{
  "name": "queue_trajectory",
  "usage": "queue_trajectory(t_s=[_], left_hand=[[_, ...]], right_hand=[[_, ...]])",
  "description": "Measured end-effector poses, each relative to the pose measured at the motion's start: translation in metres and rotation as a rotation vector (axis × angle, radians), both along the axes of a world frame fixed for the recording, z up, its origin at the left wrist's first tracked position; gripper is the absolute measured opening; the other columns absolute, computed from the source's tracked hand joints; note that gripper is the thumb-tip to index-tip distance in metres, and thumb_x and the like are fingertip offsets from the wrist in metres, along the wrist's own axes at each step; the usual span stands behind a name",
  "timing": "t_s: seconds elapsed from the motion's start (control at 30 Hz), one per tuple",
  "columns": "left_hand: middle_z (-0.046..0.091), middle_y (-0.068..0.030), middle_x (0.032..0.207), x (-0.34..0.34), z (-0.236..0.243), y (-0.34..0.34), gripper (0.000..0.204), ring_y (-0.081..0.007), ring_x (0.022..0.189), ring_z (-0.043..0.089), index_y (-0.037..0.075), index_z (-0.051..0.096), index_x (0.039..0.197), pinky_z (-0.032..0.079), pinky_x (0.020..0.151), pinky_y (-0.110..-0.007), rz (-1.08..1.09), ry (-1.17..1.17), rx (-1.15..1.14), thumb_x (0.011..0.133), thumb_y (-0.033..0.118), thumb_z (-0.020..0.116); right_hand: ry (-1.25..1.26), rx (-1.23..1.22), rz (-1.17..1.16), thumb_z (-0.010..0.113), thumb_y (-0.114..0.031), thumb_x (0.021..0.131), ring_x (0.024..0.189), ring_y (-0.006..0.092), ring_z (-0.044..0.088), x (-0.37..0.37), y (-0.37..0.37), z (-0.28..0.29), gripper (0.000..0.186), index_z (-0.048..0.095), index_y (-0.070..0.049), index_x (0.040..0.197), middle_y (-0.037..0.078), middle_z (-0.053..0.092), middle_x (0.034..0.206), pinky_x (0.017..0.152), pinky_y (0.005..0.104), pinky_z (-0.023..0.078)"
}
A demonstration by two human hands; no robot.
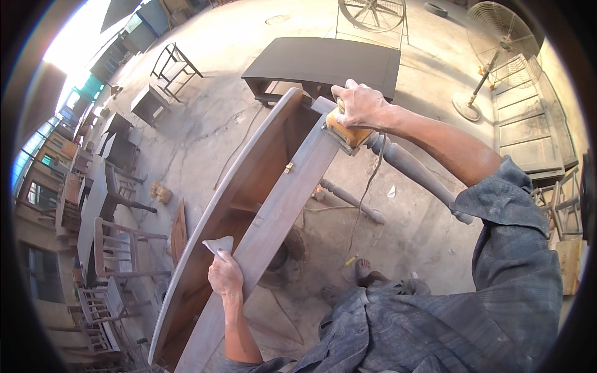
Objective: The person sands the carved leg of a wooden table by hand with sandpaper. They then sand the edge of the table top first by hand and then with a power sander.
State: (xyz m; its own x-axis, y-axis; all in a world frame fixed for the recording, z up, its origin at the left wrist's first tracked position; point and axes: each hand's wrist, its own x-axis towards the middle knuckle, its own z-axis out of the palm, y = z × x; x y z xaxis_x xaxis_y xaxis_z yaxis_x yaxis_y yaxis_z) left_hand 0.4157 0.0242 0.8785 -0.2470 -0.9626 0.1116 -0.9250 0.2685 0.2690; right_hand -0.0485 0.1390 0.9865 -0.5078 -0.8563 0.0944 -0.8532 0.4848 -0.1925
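Note:
A wooden table lies on its side before me, its pale top edge (217, 180) running from lower left to upper middle. Beside it stretches a long grey-brown apron board (283, 193) with a small brass catch (288, 167) on it. My right hand (360, 107) grips a yellow electric sander (348, 134), whose pad sits at the board's far end. Pinched in my left hand (225, 273) is a folded pale sheet, apparently sandpaper (218, 245), above the near part of the board. A turned leg (416, 171) juts out to the right, below my right forearm.
The sander's dark cord (367, 193) hangs to the floor. A dark low table (323, 59) stands just beyond. Chairs (118, 248) and other furniture line the left; large fans (372, 12) and a panelled door (528, 118) stand at the back right.

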Motion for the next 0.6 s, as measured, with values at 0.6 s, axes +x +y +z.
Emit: queue_trajectory(t_s=[0.6], left_hand=[[0.070,-0.0355,0.087,0.002,-0.010,-0.011,0.058,-0.0545,0.086,0.068,-0.012,0.072,0.091,0.051,0.083,-0.062,-0.008,-0.019,-0.072,0.104,0.035,0.040]], right_hand=[[-0.071,-0.206,0.225,0.071,-0.030,0.089,0.101,0.0434,0.068,0.099,0.028,-0.018,0.039,0.063,-0.004,0.118,0.028,0.061,0.115,0.079,0.0515,0.062]])
